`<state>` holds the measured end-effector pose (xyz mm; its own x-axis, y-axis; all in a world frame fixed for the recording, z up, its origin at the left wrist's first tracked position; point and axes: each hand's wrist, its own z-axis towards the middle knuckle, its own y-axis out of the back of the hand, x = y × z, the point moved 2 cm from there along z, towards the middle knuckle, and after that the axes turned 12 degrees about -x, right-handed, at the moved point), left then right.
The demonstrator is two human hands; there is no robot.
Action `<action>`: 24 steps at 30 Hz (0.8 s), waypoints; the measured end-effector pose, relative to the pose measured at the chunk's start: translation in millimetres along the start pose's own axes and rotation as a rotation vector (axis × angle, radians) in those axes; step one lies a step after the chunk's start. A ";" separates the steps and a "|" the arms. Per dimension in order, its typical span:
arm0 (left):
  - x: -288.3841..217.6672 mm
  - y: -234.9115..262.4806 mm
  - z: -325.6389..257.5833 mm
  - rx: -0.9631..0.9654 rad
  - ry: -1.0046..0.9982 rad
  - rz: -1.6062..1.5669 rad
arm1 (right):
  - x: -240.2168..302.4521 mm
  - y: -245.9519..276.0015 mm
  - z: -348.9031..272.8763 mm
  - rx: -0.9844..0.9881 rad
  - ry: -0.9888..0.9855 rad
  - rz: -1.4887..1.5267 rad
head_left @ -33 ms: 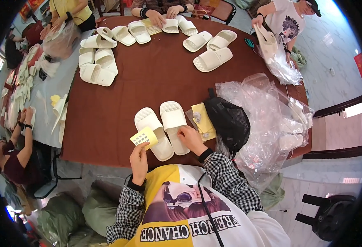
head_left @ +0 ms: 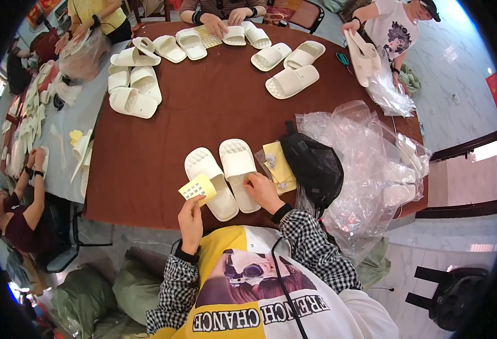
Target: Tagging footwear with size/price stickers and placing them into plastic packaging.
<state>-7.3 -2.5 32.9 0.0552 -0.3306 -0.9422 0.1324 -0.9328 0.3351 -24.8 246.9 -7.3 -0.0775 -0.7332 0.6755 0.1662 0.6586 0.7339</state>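
a small yellow sticker sheet (head_left: 198, 187) is pinched in the left hand (head_left: 191, 221), the fingers closed on its lower edge so that it stands just left of centre in the frame, above the near edge of the brown desk (head_left: 214, 107). the right hand (head_left: 262, 191) is laid on the heel end of the right slipper (head_left: 239, 171) of a cream pair, fingers curled and pressing down on it; whether anything small is held under the fingertips cannot be told.

the left slipper (head_left: 209, 179) of the pair lies touching its mate, both soles side by side at the centre of the frame. their long axes run from the lower edge of the desk up toward the middle of the picture, toes away from the person. the sheet is held just beside the left slipper's heel, partly over it, so the left slipper lies directly to the right of and above the left hand, while the right slipper lies under the right hand. the right hand is the nearer one to the pair.

to the right of the slippers a stack of yellow sheets (head_left: 278, 164) lies flat, with a black mesh cap (head_left: 314, 167) partly over it and a heap of clear plastic bags (head_left: 373, 164) further right. more cream slippers (head_left: 291, 81) are spread along the upper part of the frame, where other people's hands are at work.
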 end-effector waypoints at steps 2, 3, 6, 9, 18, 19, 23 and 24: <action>1.6 0.0 -0.2 0.001 -0.003 0.006 | 5.1 -1.0 -1.5 -0.008 -0.005 -0.039; 2.1 -0.3 -0.5 -0.002 -0.007 -0.002 | 7.4 -1.1 -2.7 -0.024 -0.020 -0.048; 0.3 -0.9 -0.4 -0.001 -0.001 -0.009 | 7.8 -3.3 -5.9 -0.051 -0.030 -0.064; 1.5 -1.6 -0.8 -0.005 -0.016 -0.018 | 6.3 -5.3 -7.2 -0.067 -0.018 -0.075; 5.8 -3.4 -2.3 -0.036 -0.096 -0.021 | 12.2 -9.4 -10.4 -0.142 -0.084 -0.076; 5.5 -3.8 -2.3 -0.034 -0.090 -0.025 | 12.0 -8.5 -10.9 -0.168 -0.104 -0.023; 4.3 -3.0 -2.5 0.002 -0.024 -0.005 | 9.3 -6.0 -12.1 -0.148 -0.186 0.077; 5.8 -3.1 -2.6 -0.007 -0.041 -0.011 | 9.8 -6.9 -12.3 -0.157 -0.205 0.087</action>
<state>-4.9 -1.2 26.4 0.0133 -0.3259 -0.9453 0.1394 -0.9356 0.3245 -14.6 233.1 -6.6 -0.2511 -0.6147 0.7477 0.3299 0.6719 0.6631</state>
